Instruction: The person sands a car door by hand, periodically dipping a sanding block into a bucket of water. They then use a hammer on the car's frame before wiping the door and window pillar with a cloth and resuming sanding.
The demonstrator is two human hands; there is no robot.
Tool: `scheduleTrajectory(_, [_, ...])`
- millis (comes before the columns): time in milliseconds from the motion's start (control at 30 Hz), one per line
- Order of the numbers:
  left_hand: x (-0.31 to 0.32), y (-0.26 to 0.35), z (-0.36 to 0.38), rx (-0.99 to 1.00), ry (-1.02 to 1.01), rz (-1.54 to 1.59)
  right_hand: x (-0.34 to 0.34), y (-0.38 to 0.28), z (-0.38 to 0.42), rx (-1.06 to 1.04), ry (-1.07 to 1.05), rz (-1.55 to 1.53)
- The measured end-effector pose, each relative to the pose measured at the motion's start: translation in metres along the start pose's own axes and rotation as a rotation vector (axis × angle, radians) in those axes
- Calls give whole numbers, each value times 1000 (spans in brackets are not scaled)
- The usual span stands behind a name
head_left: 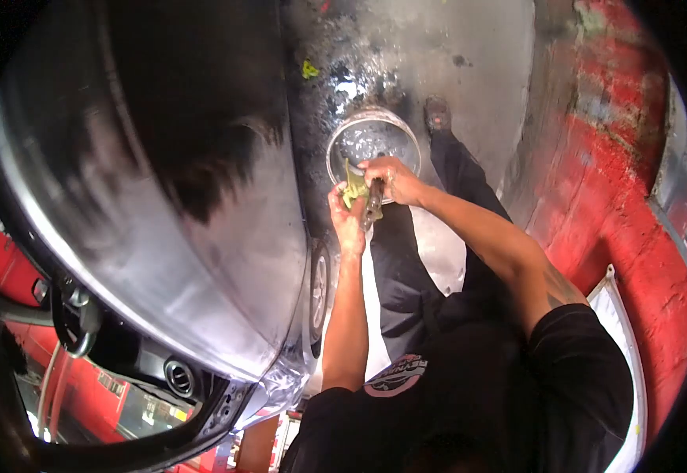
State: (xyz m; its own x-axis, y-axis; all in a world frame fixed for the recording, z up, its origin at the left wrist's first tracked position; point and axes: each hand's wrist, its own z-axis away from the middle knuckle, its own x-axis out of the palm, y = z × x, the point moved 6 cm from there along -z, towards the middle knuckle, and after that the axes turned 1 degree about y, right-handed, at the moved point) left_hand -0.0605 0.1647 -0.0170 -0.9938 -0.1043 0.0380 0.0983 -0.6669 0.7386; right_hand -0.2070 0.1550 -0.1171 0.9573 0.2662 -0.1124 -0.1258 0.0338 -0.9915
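Note:
My left hand (348, 219) is closed around a yellow-green cloth (353, 189), which bunches up between its fingers and thumb. A dark, narrow metal part (374, 202) stands beside the cloth, its lower end close to my left thumb. At its upper end my right hand (391, 178) is closed round the part. Both hands are over the near edge of a round, light-rimmed basin (416, 142). Wet, shiny reflections show inside the basin. The fingertips of my right hand are partly hidden.
A car's dark, glossy body (201, 260) fills the left side, with a wheel (320, 288) low beside it. A red wall (603, 189) runs along the right. A yellow-green scrap (309, 69) lies on the wet floor (485, 47) beyond the basin.

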Motion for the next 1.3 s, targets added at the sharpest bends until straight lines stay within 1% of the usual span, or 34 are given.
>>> scheduleTrajectory(33, [1, 8, 7, -8, -10, -1, -2, -16, -3, 82, -127, 96])
scheduleTrajectory(67, [2, 18, 13, -15, -20, -2, -8, -38, -3, 56, -122, 109])
scheduleTrajectory(100, [2, 30, 20, 1, -29, -127, -13, -60, -4, 33, -89, 97])
scheduleTrajectory(133, [0, 33, 25, -63, -75, -89, -20, -82, -7, 3, -62, 84])
scheduleTrajectory(167, [3, 49, 32, -44, -73, -103, -23, -94, -10, 55, -178, 80])
scheduleTrajectory(200, [5, 64, 41, -21, -62, -116, -27, -115, -13, 1, -205, 123])
scheduleTrajectory(233, [-6, 53, 38, 40, -66, -123, -29, -131, -13, -27, -205, 148])
scheduleTrajectory(267, [-2, 66, 45, 35, -80, -67, -28, -146, -13, -61, -211, 173])
scheduleTrajectory(333, [-5, 65, 45, 59, -98, 47, -22, -163, -10, 323, -299, -319])
scheduleTrajectory(400, [1, 81, 53, 234, -100, 8, -33, -213, -14, 120, -372, 80])
scheduleTrajectory(467, [1, 92, 66, 143, -66, -27, -33, -219, -11, 180, -323, -68])
scheduleTrajectory(533, [2, 121, 95, 74, -78, 66, -32, -234, -12, 165, -278, -2])
scheduleTrajectory(567, [1, 116, 92, 143, -68, -55, -35, -244, -11, 138, -330, 6])
scheduleTrajectory(600, [6, 133, 105, 125, -113, 62, -42, -250, -11, 157, -285, 55])
scheduleTrajectory(633, [9, 140, 112, 134, -151, 107, -51, -255, -13, 174, -232, 103])
scheduleTrajectory(667, [13, 152, 121, 143, -195, 149, -55, -257, -15, 154, -266, 116])
scheduleTrajectory(700, [16, 161, 131, 128, -212, 215, -62, -260, -16, 100, -253, 222])
scheduleTrajectory(733, [18, 172, 139, 151, -190, 237, -67, -266, -19, 38, -238, 324])
scheduleTrajectory(767, [4, 180, 144, 283, -222, 75, -53, -270, -22, -19, -215, 278])
scheduleTrajectory(800, [6, 191, 154, 407, -235, -102, -54, -276, -24, -45, -253, 279])
scheduleTrajectory(833, [6, 186, 153, 389, -195, -154, -57, -274, -26, -62, -267, 276])
scheduleTrajectory(867, [7, 176, 149, 395, -194, -134, -58, -271, -30, -78, -290, 271])
scheduleTrajectory(900, [8, 184, 156, 461, -217, -159, -57, -269, -31, -157, -307, 176])
scheduleTrajectory(933, [7, 193, 162, 528, -245, -190, -51, -285, -30, -176, -357, 173])
scheduleTrajectory(967, [2, 193, 159, 537, -201, -176, -53, -299, -32, -72, -391, 184])
scheduleTrajectory(1000, [0, 193, 155, 553, -208, -128, -54, -308, -32, 35, -416, 201])
scheduleTrajectory(1033, [-2, 194, 156, 569, -223, -82, -58, -303, -32, 165, -428, 214])
scheduleTrajectory(1067, [-7, 201, 163, 582, -201, -77, -59, -303, -34, 148, -448, 219])
scheduleTrajectory(1133, [-11, 206, 169, 421, -220, 24, -59, -311, -41, 80, -465, 236])
scheduleTrajectory(1167, [-13, 208, 168, 487, -190, 47, -59, -317, -44, 87, -512, 170])
scheduleTrajectory(1200, [-17, 210, 165, 497, -177, 47, -60, -323, -48, 74, -524, 171])
scheduleTrajectory(1267, [-19, 214, 164, 477, -214, -24, -56, -330, -46, 264, -635, 29])
scheduleTrajectory(1300, [-23, 216, 164, 487, -182, -48, -56, -331, -48, 260, -643, 33])
